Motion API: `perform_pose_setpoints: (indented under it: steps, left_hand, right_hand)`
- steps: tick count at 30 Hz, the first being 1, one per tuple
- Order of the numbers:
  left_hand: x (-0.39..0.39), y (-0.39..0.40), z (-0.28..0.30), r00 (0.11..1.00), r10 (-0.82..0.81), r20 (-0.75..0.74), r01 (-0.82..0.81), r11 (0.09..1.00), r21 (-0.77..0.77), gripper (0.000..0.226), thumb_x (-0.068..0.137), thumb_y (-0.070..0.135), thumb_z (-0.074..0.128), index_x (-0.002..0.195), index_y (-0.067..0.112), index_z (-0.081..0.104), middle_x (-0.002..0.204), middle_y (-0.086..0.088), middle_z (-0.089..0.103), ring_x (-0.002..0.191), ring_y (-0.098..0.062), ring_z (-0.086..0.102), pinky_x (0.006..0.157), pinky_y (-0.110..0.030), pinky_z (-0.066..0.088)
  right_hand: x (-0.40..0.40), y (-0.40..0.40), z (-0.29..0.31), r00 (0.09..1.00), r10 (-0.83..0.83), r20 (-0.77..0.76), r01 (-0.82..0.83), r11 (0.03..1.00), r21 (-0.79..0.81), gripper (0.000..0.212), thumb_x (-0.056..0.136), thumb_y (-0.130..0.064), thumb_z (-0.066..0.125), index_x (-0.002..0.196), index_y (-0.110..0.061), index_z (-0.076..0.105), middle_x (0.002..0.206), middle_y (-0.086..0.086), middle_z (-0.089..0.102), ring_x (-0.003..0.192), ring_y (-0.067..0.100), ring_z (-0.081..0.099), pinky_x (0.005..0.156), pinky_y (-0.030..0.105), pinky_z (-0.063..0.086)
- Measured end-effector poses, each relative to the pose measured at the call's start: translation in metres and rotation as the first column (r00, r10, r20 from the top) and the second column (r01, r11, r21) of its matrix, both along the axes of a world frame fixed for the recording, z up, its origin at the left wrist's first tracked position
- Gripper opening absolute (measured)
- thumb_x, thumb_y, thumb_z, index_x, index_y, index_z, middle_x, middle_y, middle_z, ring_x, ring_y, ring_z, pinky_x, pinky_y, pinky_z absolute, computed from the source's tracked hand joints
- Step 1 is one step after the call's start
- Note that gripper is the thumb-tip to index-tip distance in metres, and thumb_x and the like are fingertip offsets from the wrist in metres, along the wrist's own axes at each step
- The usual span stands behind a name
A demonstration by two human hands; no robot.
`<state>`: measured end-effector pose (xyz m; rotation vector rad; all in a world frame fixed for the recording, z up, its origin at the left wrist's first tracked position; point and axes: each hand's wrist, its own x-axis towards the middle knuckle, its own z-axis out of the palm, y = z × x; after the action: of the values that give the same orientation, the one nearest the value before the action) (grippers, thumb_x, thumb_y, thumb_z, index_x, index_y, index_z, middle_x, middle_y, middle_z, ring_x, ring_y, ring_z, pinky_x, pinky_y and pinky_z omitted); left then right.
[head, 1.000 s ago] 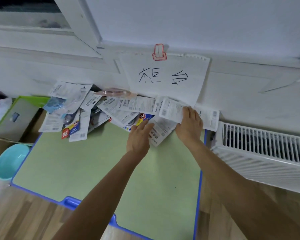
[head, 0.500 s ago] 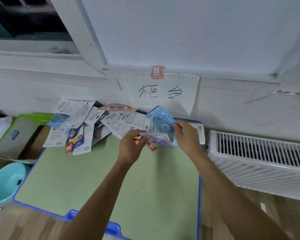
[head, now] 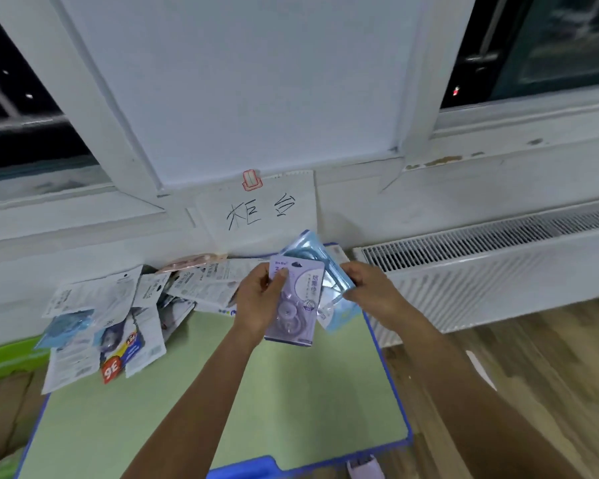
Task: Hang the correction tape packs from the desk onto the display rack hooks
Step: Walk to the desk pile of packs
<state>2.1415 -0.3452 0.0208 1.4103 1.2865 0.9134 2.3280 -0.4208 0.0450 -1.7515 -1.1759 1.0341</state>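
Item: purple correction tape pack [head: 296, 302], carded, printed face toward the camera, held upright above the far edge of the desk [head: 194, 402].

Holder: left hand [head: 256, 302], fingers curled behind the card's left edge, thumb pressed on its front near the top. A firm pinch.

Second item: blue correction tape pack [head: 336, 288], tilted, lying partly behind the purple pack and overlapping it. Right hand [head: 370, 288] pinched its right edge; the fingertips were hidden behind the card, so how deep the grip went could not be told.

Remaining stock: loose pile of packs [head: 118, 316] on the desk's far left part, mostly back side up, overlapping one another. More packs lay against the wall at the desk's far edge, behind the two hands.

Landmark notes: paper sign [head: 256, 209] was clipped to the wall above the desk's far edge. Radiator [head: 481, 271] stood to the right of the desk. No display rack or hooks showed in this view.

Step judged in hand: gathering packs before carrying them to the rack.

Handling advice, as judgement: square the two cards with their hang holes aligned at the top, all faces one way. Grip the lower half, leaving the holes free for the hook. The blister fronts looked slippery; pinch the card edge, not the plastic.
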Motion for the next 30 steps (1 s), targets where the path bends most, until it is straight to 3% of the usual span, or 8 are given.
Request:
perform_pose_setpoints:
  steps: [5,9,12,15,18,21,26,30]
  left_hand:
    - [0.010,-0.039,0.004,0.981,-0.193,-0.023,0.193,0.981,0.016,0.027,0.091,0.027,0.062,0.067,0.020,0.054,0.057,0.010,0.053,0.058,-0.015,0.048,0.056,-0.031,0.038]
    - [0.041,-0.074,0.016,0.926,-0.374,-0.044,0.377,0.924,0.070,0.031,0.092,0.030,0.061,0.075,0.005,0.055,0.065,-0.003,0.054,0.059,-0.013,0.047,0.059,-0.035,0.038]
    - [0.075,-0.111,0.028,0.834,-0.552,0.000,0.551,0.832,0.064,0.033,0.093,0.028,0.059,0.087,-0.005,0.055,0.078,-0.023,0.060,0.069,-0.018,0.053,0.064,-0.044,0.047]
    - [0.109,-0.155,0.037,0.684,-0.729,-0.025,0.729,0.682,0.056,0.035,0.095,0.026,0.058,0.087,-0.007,0.051,0.077,-0.025,0.057,0.066,-0.019,0.051,0.062,-0.044,0.045]
    - [0.137,-0.203,0.044,0.545,-0.833,-0.098,0.838,0.539,0.081,0.033,0.096,0.026,0.056,0.071,0.007,0.046,0.062,-0.010,0.047,0.055,-0.016,0.042,0.054,-0.031,0.033]
    - [0.161,-0.257,0.049,0.463,-0.884,-0.065,0.886,0.459,0.058,0.025,0.095,0.022,0.056,0.072,0.015,0.051,0.063,-0.002,0.054,0.058,-0.015,0.050,0.057,-0.033,0.039]
    - [0.187,-0.360,0.051,0.347,-0.938,0.011,0.938,0.347,-0.016,0.021,0.095,0.028,0.057,0.079,0.014,0.057,0.073,-0.005,0.066,0.067,-0.012,0.064,0.062,-0.028,0.051]
    - [0.198,-0.456,0.051,0.253,-0.962,0.100,0.967,0.247,-0.068,0.013,0.094,0.027,0.059,0.089,0.016,0.064,0.093,-0.016,0.071,0.083,-0.026,0.067,0.079,-0.046,0.054]
  right_hand:
    - [-0.003,-0.078,0.006,0.956,-0.289,-0.045,0.293,0.945,0.145,0.017,0.088,-0.002,0.060,0.080,-0.016,0.063,0.069,0.006,0.060,0.057,0.011,0.052,0.055,0.025,0.042]
    - [0.004,-0.138,0.013,0.817,-0.575,-0.042,0.570,0.796,0.205,0.050,0.084,-0.022,0.070,0.049,-0.023,0.035,0.046,-0.010,0.031,0.048,0.007,0.028,0.047,0.023,0.022]
    - [0.015,-0.188,0.026,0.727,-0.680,-0.097,0.685,0.707,0.175,0.036,0.083,-0.028,0.070,0.057,-0.010,0.054,0.055,0.003,0.046,0.055,0.015,0.042,0.054,0.029,0.029]
    - [0.026,-0.241,0.038,0.680,-0.721,-0.133,0.732,0.661,0.166,0.030,0.086,-0.022,0.068,0.077,0.006,0.063,0.064,0.008,0.055,0.060,0.017,0.050,0.056,0.032,0.035]
    - [0.032,-0.301,0.052,0.674,-0.707,-0.211,0.738,0.646,0.195,0.014,0.084,0.003,0.061,0.073,-0.002,0.068,0.065,0.004,0.064,0.060,0.015,0.060,0.054,0.025,0.045]
    - [0.032,-0.364,0.060,0.626,-0.734,-0.263,0.779,0.600,0.181,0.029,0.079,0.016,0.053,0.077,-0.008,0.069,0.074,0.008,0.067,0.067,0.019,0.064,0.058,0.027,0.050]
    - [0.028,-0.470,0.058,0.323,-0.903,-0.283,0.943,0.283,0.173,0.020,0.083,0.010,0.060,0.075,-0.008,0.066,0.069,0.010,0.062,0.056,0.014,0.055,0.056,0.026,0.041]
    - [0.017,-0.561,0.053,0.075,-0.953,-0.293,0.982,0.020,0.188,0.025,0.084,-0.002,0.066,0.064,-0.014,0.056,0.063,0.006,0.059,0.058,0.016,0.052,0.057,0.028,0.039]
